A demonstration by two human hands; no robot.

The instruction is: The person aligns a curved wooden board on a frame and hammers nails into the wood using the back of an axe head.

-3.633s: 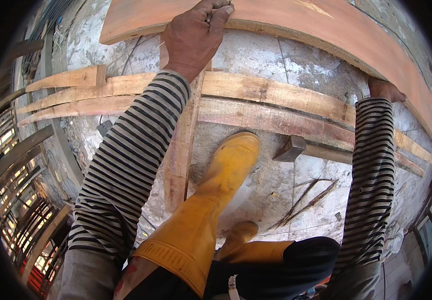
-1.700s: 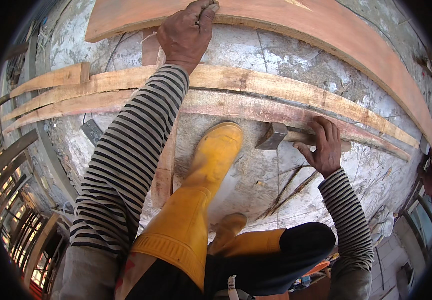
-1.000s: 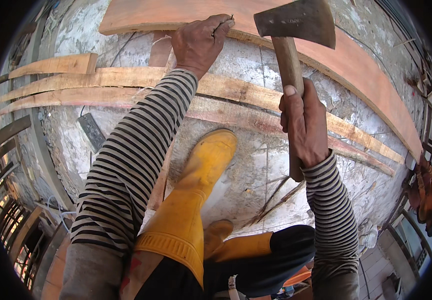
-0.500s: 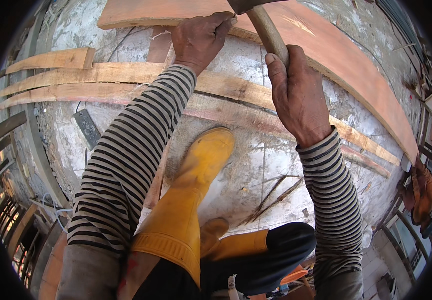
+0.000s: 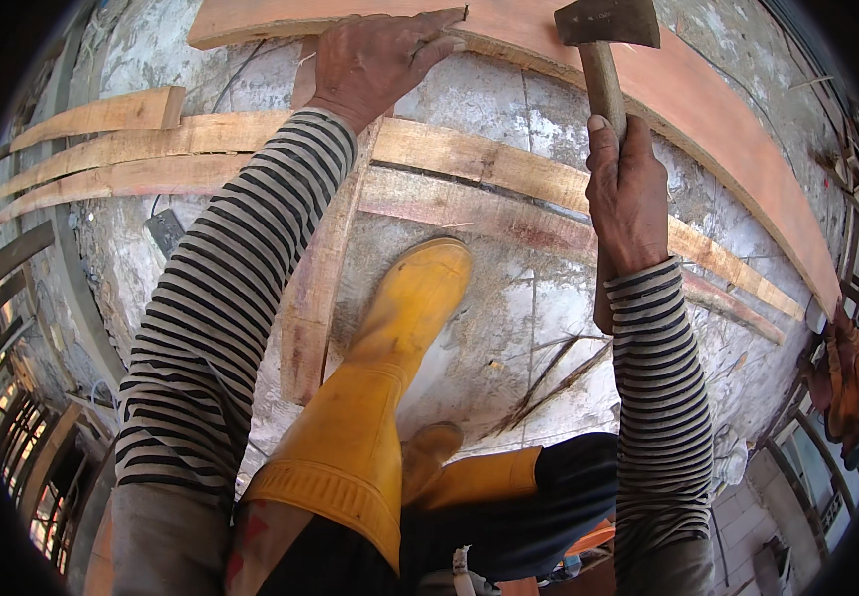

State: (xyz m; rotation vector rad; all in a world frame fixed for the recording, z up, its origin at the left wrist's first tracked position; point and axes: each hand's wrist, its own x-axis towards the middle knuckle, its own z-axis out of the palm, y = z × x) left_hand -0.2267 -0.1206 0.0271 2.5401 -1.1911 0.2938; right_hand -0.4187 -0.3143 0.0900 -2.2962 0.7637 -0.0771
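Note:
My right hand point(image 5: 630, 194) is wrapped round the wooden handle of a hatchet point(image 5: 603, 84). Its dark, wide metal head is up near the top edge, over a long reddish-brown board point(image 5: 717, 129). My left hand point(image 5: 370, 62) rests at the board's near edge with the index finger stretched out and the thumb apart from it. Right at that fingertip a small dark nail point(image 5: 466, 13) stands on the board. Below my left wrist, a short plank point(image 5: 318, 298) runs toward me, crossing two long pale strips of wood point(image 5: 479, 159).
My yellow boot point(image 5: 415, 288) stands on the rough, white-stained floor. A short wood piece point(image 5: 117, 117) lies at the left, with a dark power strip point(image 5: 164, 233) partly behind my sleeve. Dry dark sticks point(image 5: 559, 382) lie near my right forearm. An orange-brown item point(image 5: 844, 372) hangs at the right.
The hatchet and my right hand have moved right, away from my left hand, and more of its head shows. My left hand has shifted slightly left and up; its thumb and index finger have parted.

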